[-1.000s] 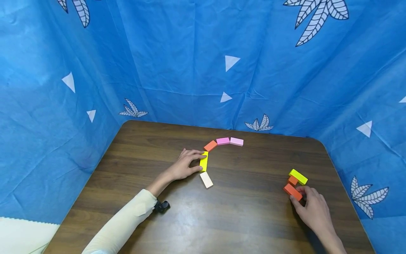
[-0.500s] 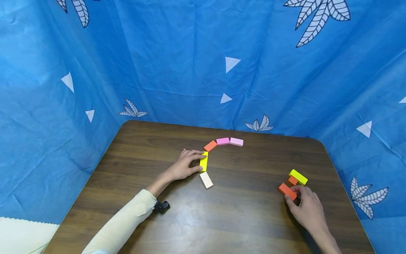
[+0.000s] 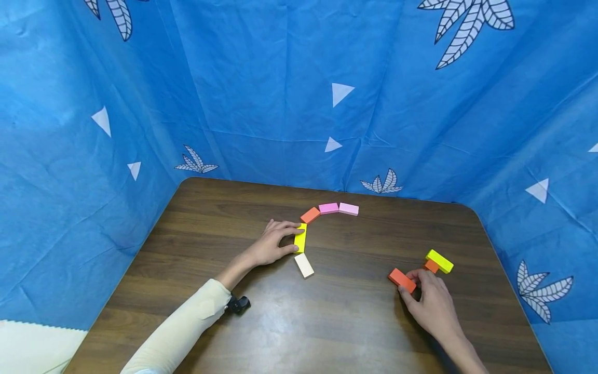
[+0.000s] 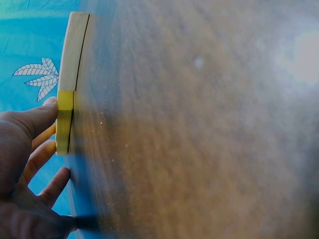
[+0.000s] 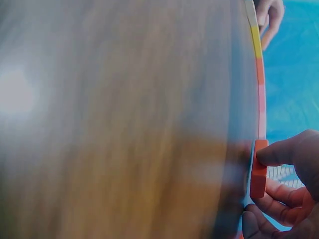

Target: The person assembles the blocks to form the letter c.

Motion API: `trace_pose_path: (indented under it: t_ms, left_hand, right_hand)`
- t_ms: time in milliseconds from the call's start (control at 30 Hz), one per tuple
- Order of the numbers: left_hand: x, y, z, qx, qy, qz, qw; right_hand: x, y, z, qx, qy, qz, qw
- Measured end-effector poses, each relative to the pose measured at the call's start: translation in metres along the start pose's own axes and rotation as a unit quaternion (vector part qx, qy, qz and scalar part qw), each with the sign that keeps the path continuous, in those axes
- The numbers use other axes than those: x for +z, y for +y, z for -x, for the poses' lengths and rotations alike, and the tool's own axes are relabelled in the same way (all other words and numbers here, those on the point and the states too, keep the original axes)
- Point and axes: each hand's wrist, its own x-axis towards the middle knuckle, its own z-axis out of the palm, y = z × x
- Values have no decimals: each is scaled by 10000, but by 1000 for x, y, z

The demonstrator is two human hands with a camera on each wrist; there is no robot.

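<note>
My left hand (image 3: pixel 270 244) pinches a yellow block (image 3: pixel 300 239) between thumb and fingers where it lies on the table. A cream block (image 3: pixel 304 265) lies at the near end of the yellow one, and an orange block (image 3: pixel 310 215) at its far end. My right hand (image 3: pixel 432 301) grips a red-orange block (image 3: pixel 402 280) by its right end, low over the table. In the right wrist view the thumb presses one face of that block (image 5: pixel 258 169), with fingers behind it. Just past the right hand, a smaller orange block (image 3: pixel 431 266) touches another yellow block (image 3: pixel 439 261).
A magenta block (image 3: pixel 328 208) and a light pink block (image 3: pixel 348 209) continue the curved row beyond the orange one. The brown wooden table (image 3: pixel 327 332) ends at a blue curtain (image 3: pixel 252 104) behind and at both sides. A black wrist strap (image 3: pixel 238 304) sits on the left sleeve.
My right hand has moved left with the red-orange block, away from the smaller orange and yellow blocks. The left hand and the curved row have stayed put.
</note>
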Motion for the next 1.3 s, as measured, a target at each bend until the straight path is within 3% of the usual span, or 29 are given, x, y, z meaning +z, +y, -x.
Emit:
trace_pose_path:
  t_ms: [433,967,1300]
  left_hand:
    - [1,-2,-1,73,41,18,10000]
    - [2,-3,-2,47,53,-19,10000]
    - [3,-4,-3,107,101,-40,9999]
  right_hand:
    - [23,-33,-5,-639,144,-158,9977]
    - [42,-78,-12,-998,-305,-277,9942]
    - [48,-95,-16,-1117,-369,-287,9926]
